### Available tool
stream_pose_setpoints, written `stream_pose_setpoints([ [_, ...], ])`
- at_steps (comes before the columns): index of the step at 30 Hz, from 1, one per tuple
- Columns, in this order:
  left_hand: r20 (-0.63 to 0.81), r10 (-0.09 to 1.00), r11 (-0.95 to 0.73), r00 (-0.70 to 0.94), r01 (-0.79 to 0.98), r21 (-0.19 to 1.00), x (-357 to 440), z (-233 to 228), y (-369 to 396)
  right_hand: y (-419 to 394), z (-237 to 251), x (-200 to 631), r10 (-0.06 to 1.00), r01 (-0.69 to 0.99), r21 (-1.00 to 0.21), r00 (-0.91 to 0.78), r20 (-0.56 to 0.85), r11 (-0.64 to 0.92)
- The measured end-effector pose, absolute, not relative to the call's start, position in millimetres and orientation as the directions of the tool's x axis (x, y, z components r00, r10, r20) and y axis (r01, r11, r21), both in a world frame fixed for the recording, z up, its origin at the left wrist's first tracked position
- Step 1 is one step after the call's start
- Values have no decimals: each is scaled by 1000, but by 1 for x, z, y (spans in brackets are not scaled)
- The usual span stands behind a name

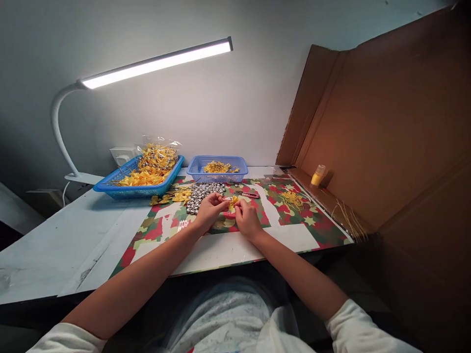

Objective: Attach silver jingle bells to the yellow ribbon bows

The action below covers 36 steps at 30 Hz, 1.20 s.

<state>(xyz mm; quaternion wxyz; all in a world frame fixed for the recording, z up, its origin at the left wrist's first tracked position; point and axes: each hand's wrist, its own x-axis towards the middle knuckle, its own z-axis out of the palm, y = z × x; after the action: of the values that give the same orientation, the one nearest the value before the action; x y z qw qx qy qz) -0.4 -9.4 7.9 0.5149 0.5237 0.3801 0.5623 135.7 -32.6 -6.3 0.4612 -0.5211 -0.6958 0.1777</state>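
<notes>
My left hand [209, 208] and my right hand [246, 218] meet over a red, green and white patterned mat [294, 215]. Together they pinch a small yellow bow [232, 201] between the fingertips. A pile of small silver bells [202, 194] lies just beyond my left hand. Red-handled scissors [250, 194] rest on the mat just past my right hand. What else the fingers hold is too small to tell.
A large blue tray [110, 188] of yellow bows and a clear bag stands at the back left, a smaller blue basket [217, 175] at the back centre. Gold threads [292, 199] and a small yellow bottle [318, 175] lie right. A cardboard wall [386, 122] borders the right; a desk lamp [154, 63] hangs overhead.
</notes>
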Motion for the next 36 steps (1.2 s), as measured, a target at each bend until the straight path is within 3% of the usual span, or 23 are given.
stream_pose_setpoints([
  [17, 203, 977, -187, 69, -182, 965, 2, 7, -9, -33, -8, 134, 881, 540, -739, -10, 473, 403],
  [24, 301, 951, -289, 70, -150, 946, 1, 1, -8, -32, -12, 133, 889, 521, -758, -2, 459, 392],
  [29, 352, 927, -359, 127, 28, 933, -3, 2, -7, -33, -9, 133, 891, 536, -753, 5, 455, 381],
  [36, 510, 842, -539, 175, 320, 779, -8, 9, -8, -33, -9, 134, 888, 527, -754, -5, 459, 392],
])
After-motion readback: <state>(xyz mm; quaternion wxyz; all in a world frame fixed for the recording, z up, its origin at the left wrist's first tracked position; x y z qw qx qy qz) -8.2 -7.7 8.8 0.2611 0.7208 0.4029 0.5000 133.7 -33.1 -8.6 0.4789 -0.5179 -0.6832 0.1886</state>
